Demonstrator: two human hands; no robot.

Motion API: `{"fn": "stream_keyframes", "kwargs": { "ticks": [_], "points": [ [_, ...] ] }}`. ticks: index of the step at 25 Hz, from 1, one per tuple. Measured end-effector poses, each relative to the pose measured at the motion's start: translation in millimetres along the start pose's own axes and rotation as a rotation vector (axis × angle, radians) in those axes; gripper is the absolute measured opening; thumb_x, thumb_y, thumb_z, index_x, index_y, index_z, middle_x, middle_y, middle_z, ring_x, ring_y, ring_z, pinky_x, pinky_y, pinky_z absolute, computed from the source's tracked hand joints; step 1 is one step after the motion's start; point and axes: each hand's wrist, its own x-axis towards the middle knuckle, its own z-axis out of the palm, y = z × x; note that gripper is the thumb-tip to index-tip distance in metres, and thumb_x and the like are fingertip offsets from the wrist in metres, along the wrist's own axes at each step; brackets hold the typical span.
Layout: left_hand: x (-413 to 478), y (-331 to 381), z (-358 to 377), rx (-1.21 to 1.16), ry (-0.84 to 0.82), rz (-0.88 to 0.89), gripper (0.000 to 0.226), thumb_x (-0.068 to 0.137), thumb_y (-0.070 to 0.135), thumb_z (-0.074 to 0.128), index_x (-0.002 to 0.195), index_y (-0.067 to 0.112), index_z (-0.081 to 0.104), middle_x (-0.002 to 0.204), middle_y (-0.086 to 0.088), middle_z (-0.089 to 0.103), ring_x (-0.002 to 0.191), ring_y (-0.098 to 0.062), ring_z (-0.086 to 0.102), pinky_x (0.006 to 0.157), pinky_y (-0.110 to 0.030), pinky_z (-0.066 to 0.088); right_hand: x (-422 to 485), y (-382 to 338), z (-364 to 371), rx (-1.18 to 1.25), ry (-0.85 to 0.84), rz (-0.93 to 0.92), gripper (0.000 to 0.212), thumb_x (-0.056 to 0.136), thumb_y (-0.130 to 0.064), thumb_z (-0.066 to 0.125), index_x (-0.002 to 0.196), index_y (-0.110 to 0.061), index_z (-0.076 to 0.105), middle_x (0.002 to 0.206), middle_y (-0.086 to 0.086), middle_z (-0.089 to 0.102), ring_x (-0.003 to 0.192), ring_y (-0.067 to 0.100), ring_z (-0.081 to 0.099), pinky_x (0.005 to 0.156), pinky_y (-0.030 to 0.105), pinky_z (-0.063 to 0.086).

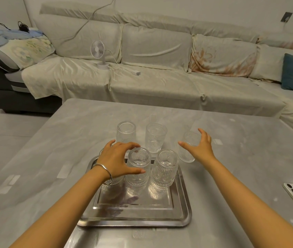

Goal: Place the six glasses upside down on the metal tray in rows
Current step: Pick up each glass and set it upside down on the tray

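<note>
Head view: tray glasses (138, 167) stand vertical, apparently base-up; hands (198, 146) open.

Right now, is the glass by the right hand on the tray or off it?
Off. The glass stands on the table, beyond the tray corner.

Both my arms stretched forward. Left hand (119, 158) palm down, fingers spread and curved. Right hand (200, 146) open, fingers splayed.
</note>
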Motion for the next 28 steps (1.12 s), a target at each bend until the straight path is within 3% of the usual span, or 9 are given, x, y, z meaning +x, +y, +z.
{"fn": "stream_keyframes", "kwargs": {
  "ticks": [6,10,12,14,16,19,21,24,28],
  "points": [
    [-1,0,0,-0.011,0.001,-0.003,0.092,0.047,0.089,0.046,0.124,0.04,0.042,0.127,0.011,0.058,0.12,-0.013,0.05,0.114,-0.041,0.015,4,4,-1,0.07,0.105,0.023,0.09,0.068,-0.031,0.083,0.141,-0.019,0.032,0.138,0.014,0.043,0.12,0.031,0.049,0.098,0.043,0.045],
    [-4,8,-6,-0.078,0.022,-0.013,0.084,0.057,0.084,0.045,0.126,0.036,0.044,0.13,0.01,0.055,0.121,-0.013,0.048,0.112,-0.04,0.022,-17,-32,-16,0.226,0.246,-0.11,0.076,0.071,-0.03,0.08,0.135,-0.021,0.039,0.133,0.008,0.043,0.106,0.017,0.051,0.084,0.03,0.043],
    [-5,17,-16,-0.192,0.079,-0.007,0.08,0.062,0.081,0.045,0.127,0.034,0.044,0.132,0.011,0.052,0.122,-0.011,0.045,0.108,-0.037,0.03,-34,-62,-27,0.386,0.223,-0.173,0.069,0.07,-0.032,0.081,0.128,-0.027,0.044,0.129,0.003,0.045,0.102,0.012,0.055,0.081,0.026,0.045],
    [-11,34,-30,-0.362,0.133,0.016,0.08,0.061,0.082,0.045,0.127,0.037,0.043,0.13,0.017,0.051,0.119,-0.003,0.044,0.102,-0.027,0.035,-62,-94,-31,0.631,0.083,-0.195,0.066,0.062,-0.041,0.08,0.119,-0.031,0.049,0.126,0.001,0.05,0.102,0.01,0.058,0.08,0.028,0.049],
    [-18,51,-39,-0.617,0.143,0.025,0.072,0.061,0.078,0.051,0.122,0.04,0.046,0.123,0.022,0.054,0.113,0.003,0.049,0.094,-0.016,0.038,-87,-111,-21,0.834,-0.112,-0.129,0.069,0.06,-0.044,0.077,0.121,-0.025,0.052,0.128,0.007,0.055,0.11,0.019,0.06,0.087,0.039,0.053],
    [-40,54,-48,-0.996,0.319,-0.039,0.056,0.066,0.059,0.063,0.113,0.032,0.054,0.101,0.017,0.07,0.1,-0.001,0.063,0.083,-0.017,0.052,-120,-123,1,0.981,-0.308,-0.071,0.073,0.068,-0.038,0.076,0.132,-0.015,0.047,0.128,0.011,0.062,0.114,0.025,0.063,0.092,0.041,0.054],
    [-56,46,-54,-1.142,0.375,-0.099,0.06,0.061,0.051,0.064,0.114,0.026,0.055,0.095,0.014,0.073,0.094,-0.004,0.067,0.073,-0.015,0.053,-134,-129,14,0.977,-0.407,-0.067,0.071,0.073,-0.036,0.073,0.134,-0.013,0.045,0.13,0.012,0.061,0.116,0.024,0.062,0.091,0.036,0.055],
    [-76,31,-62,-1.244,0.359,-0.171,0.058,0.06,0.047,0.065,0.112,0.021,0.059,0.105,0.003,0.071,0.095,-0.011,0.068,0.071,-0.017,0.054,-148,-132,32,0.838,-0.551,-0.065,0.076,0.068,-0.041,0.068,0.136,-0.017,0.044,0.134,0.006,0.06,0.121,0.02,0.059,0.106,0.04,0.043],
    [-95,11,-77,-1.248,0.366,-0.16,0.059,0.057,0.042,0.072,0.111,0.026,0.058,0.109,0.001,0.067,0.096,-0.01,0.067,0.069,-0.02,0.056,-156,-127,46,0.616,-0.766,-0.003,0.061,0.065,-0.052,0.075,0.117,-0.024,0.062,0.125,-0.001,0.067,0.115,0.012,0.063,0.104,0.033,0.045]
  ]
}}
